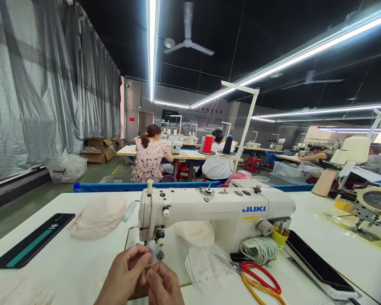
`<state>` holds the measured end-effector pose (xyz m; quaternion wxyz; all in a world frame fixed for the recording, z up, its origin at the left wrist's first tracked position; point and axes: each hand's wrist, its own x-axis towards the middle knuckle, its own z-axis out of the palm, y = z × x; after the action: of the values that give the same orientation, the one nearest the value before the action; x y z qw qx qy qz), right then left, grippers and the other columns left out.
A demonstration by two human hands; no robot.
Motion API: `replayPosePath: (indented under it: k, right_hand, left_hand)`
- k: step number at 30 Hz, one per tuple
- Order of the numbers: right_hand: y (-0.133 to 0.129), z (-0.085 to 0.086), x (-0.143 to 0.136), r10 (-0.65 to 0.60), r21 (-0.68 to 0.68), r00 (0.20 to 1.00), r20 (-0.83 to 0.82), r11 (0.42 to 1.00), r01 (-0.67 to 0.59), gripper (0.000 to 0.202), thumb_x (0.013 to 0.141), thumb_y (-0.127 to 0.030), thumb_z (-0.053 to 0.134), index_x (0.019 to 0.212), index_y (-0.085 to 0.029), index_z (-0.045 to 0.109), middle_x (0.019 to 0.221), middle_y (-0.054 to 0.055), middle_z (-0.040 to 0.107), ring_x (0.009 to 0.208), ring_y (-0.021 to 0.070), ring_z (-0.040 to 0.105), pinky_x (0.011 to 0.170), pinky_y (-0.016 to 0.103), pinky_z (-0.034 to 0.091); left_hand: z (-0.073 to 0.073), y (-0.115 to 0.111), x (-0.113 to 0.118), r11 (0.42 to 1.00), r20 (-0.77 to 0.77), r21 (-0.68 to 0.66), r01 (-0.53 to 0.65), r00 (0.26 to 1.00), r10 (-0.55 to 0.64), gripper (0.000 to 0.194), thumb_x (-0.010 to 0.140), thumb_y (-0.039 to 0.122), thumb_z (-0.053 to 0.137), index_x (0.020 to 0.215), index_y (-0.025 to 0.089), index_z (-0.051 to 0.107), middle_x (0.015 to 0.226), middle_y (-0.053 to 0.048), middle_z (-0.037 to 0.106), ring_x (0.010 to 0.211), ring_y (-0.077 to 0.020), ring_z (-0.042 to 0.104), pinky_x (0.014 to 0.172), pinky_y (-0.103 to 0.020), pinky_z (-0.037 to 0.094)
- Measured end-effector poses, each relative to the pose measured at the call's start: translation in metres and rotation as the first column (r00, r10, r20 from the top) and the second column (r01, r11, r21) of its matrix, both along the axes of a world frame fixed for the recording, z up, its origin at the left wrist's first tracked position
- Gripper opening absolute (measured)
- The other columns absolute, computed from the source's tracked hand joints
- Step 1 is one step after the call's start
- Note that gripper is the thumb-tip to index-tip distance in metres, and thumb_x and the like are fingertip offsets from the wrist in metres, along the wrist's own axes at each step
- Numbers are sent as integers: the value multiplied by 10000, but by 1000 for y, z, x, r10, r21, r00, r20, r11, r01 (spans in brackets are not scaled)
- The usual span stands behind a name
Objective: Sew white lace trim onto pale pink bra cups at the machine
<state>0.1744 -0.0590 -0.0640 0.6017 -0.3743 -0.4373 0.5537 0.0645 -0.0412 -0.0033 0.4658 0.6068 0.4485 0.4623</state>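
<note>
My left hand (127, 271) is in front of the needle end of a white sewing machine (190, 207), its thumb and fingers pinched together. Close beside it on the right, my right hand (164, 283) is also closed in a pinch. Whatever lies between the fingertips, if anything, is too small to make out. Pale fabric pieces (193, 233) lie under the machine's arm, and a lacy white piece (206, 264) spreads right of my hands. Scissors (245, 268) with red and orange handles rest farther right.
A stack of pale fabric (98, 217) and a black and teal flat case (34, 240) lie on the left. Coiled cord (258, 250), a yellow cup (279, 238) and a black-screened device (319, 264) stand on the right. Co-workers sit at tables ahead.
</note>
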Motion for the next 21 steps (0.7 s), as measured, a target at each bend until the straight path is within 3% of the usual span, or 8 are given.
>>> replayPosePath:
  k: [2, 4, 5, 7, 9, 14, 18, 21]
  right_hand:
    - [-7, 3, 6, 48, -7, 998, 34, 999, -48, 477, 699, -642, 627, 628, -199, 467, 370, -115, 279, 322, 39, 188, 347, 176, 158]
    - [-12, 8, 11, 93, -36, 992, 83, 995, -91, 445, 709, -613, 625, 642, -201, 470, 380, -112, 297, 332, 45, 200, 356, 182, 161]
    - [-13, 11, 12, 101, -52, 989, 104, 994, -96, 431, 713, -596, 624, 641, -201, 468, 380, -111, 303, 335, 46, 202, 359, 186, 157]
    - [-9, 17, 13, 92, -76, 987, 130, 994, -83, 412, 714, -558, 629, 613, -202, 448, 379, -108, 312, 340, 46, 206, 366, 191, 147]
    - [-1, 20, 14, 56, -89, 989, 134, 995, -45, 397, 701, -512, 649, 585, -200, 433, 380, -103, 322, 348, 46, 219, 372, 195, 139]
    - [31, 21, 17, -36, -150, 993, 114, 987, 53, 306, 721, -453, 628, 654, -199, 471, 381, -119, 312, 330, 47, 205, 364, 197, 125]
    - [47, 17, 9, -84, -196, 994, 73, 976, 97, 365, 692, -494, 633, 662, -228, 384, 391, -141, 281, 314, 38, 162, 336, 186, 103]
    - [52, 14, 2, -129, -213, 989, 68, 967, 140, 386, 699, -492, 640, 664, -229, 361, 404, -144, 285, 320, 31, 171, 329, 174, 100]
  left_hand:
    - [-7, -9, -11, 943, -104, 330, -42, 991, 81, 235, 820, 414, 571, 876, 206, 667, 761, -28, 686, 675, -157, 632, 620, -208, 486]
    - [-10, -14, -21, 720, -259, 693, 46, 947, 188, 199, 894, 258, 489, 1017, 237, 644, 981, -41, 683, 867, -152, 655, 749, -188, 495]
    - [-11, -16, -24, 597, -331, 792, 126, 911, 247, 236, 910, 196, 453, 1065, 240, 626, 1016, -46, 674, 896, -142, 658, 764, -175, 495]
    - [-11, -14, -25, 470, -430, 849, 243, 834, 346, 292, 925, 130, 397, 1112, 223, 602, 978, -54, 673, 835, -130, 675, 709, -166, 507]
    - [-12, -10, -23, 458, -486, 842, 285, 769, 415, 324, 933, 116, 339, 1110, 202, 596, 915, -57, 669, 731, -131, 679, 615, -182, 514]
    - [-24, -5, -21, 505, -586, 790, 348, 669, 457, 335, 911, 103, 322, 1023, 206, 621, 786, -21, 672, 577, -151, 639, 505, -235, 505]
    - [-32, -10, -29, 504, -589, 788, 353, 669, 453, 319, 918, 130, 331, 970, 206, 636, 768, -15, 683, 550, -152, 623, 497, -251, 497]
    - [-34, -12, -35, 451, -548, 824, 342, 685, 481, 338, 946, 164, 302, 955, 193, 638, 796, -28, 701, 618, -159, 667, 577, -268, 525]
